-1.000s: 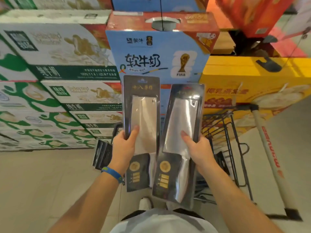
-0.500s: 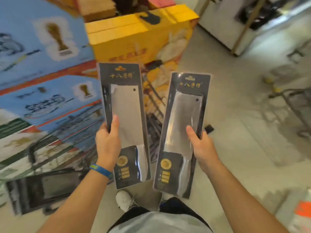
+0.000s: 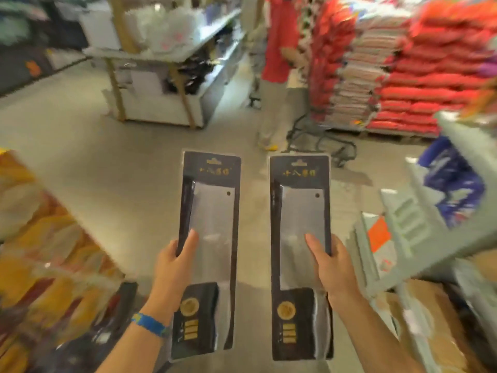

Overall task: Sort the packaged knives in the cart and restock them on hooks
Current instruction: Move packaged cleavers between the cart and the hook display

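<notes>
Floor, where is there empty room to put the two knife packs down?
Bare floor lies ahead, between white display table, yellow cartons, left knife pack and right knife pack. Crowded: grey shelf and cardboard box on the right, red sacks beyond.

Both our forearms are bare; the wrist of our left hand [image 3: 172,267] wears a blue wristband [image 3: 149,323] with yellow-green marks.

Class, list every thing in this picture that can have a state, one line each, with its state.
left knife pack, upright, on no hook, held by the left-hand grip
right knife pack, upright, on no hook, held by the right-hand grip
wristband, worn on the left wrist
</notes>
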The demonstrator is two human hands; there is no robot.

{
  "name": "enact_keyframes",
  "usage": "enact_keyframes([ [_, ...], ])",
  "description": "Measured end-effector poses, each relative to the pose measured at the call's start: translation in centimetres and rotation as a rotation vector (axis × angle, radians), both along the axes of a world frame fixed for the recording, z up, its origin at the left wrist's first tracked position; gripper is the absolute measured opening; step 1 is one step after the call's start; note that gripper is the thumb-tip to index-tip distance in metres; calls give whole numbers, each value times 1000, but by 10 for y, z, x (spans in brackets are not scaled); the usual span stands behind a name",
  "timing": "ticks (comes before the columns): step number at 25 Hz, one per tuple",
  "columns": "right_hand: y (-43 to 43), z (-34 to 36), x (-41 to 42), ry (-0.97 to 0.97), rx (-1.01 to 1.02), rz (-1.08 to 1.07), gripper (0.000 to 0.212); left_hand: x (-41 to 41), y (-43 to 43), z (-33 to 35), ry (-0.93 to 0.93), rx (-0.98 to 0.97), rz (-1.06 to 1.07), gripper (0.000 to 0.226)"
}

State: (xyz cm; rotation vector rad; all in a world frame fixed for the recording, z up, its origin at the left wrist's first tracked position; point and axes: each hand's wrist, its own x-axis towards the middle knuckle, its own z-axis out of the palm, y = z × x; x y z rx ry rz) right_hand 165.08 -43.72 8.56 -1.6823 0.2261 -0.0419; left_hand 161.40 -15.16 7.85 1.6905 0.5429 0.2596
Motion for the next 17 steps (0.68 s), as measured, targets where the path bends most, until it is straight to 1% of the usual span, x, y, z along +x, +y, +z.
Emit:
enact_keyframes([
  [2, -54, 8, 16, -34, -38, -114, 28, 40, -50, 12, -31, -29, -117, 47],
  [4, -100, 12, 23, -34, -59, -226, 26, 74, -100, 26, -48, -37, -264, 49],
  [6, -144, 15, 26, -12, -91, -352, 15, 106, -153, 34, -28, -35, -404, 52],
  [7, -161, 17, 25, 2, -88, -416, 14, 119, -178, 37, -21, -45, -464, 54],
  [8, -178, 16, 23, 8, -73, -488, 27, 132, -203, 39, -18, -53, -525, 56],
  [9, -193, 17, 19, 28, -66, -578, 45, 143, -227, 40, -15, -63, -584, 57],
  [10, -212, 16, 15, 46, -70, -683, 57, 155, -255, 38, -9, -77, -657, 57],
  [11, -229, 18, 12, 52, -83, -779, 62, 166, -278, 37, -9, -87, -720, 56],
  [14, -271, 27, 4, 25, -67, -949, 61, 194, -347, 35, -16, -124, -896, 51],
  [17, -308, 43, -1, 8, -89, -1166, 74, 224, -416, 44, -26, -185, -1124, 47],
])
